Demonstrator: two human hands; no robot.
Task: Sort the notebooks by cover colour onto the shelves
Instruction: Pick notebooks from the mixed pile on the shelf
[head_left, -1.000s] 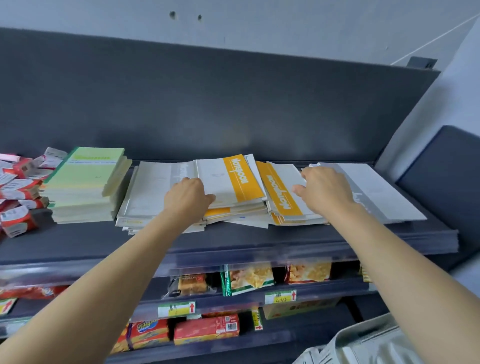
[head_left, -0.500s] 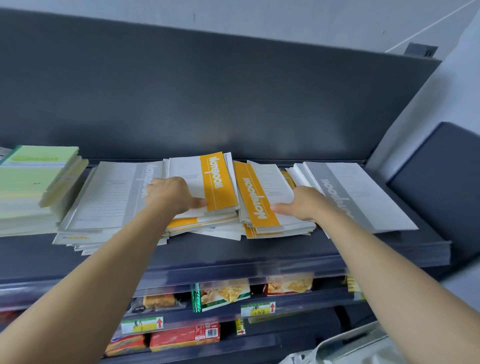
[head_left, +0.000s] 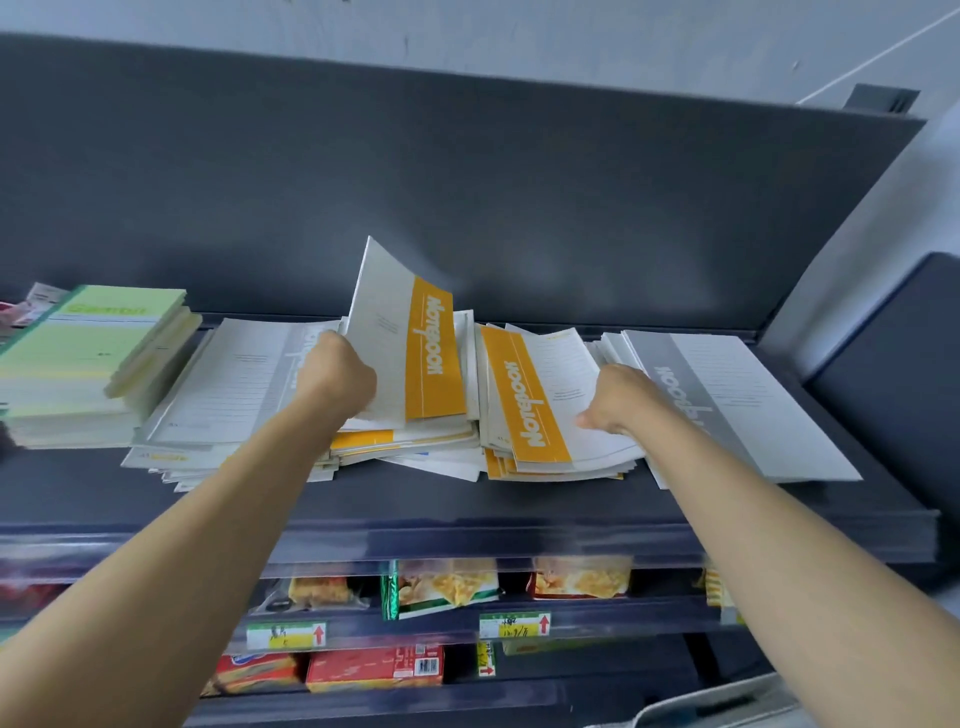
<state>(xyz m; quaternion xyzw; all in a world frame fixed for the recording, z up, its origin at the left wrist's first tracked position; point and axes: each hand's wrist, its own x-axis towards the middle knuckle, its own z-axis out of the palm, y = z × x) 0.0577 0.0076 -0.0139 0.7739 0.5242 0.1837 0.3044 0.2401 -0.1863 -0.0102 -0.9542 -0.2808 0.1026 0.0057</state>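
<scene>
Holding an orange-band notebook (head_left: 410, 353) tilted up in the left grip (head_left: 335, 376), curled round its lower left edge, above the mixed heap (head_left: 426, 441) at mid-shelf. Resting the right grip (head_left: 623, 400) on the orange pile (head_left: 530, 410) just beside; pinching or flat, cannot tell. Seemingly about halfway: green pile (head_left: 88, 343) squared near the left end of the shelf (head_left: 519, 504), grey pile (head_left: 753, 395) toward the right end; loose grey stack (head_left: 234, 384) and heap still unsorted.

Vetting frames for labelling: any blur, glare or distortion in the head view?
Head view: lifted orange-band notebook slightly smeared at its top edge, held by the left hand; soft shadow beside it on the back panel; clear shelf-front strip hazes the snack packs behind; wide-angle stretch toward the corners; right hand reasonably sharp.
</scene>
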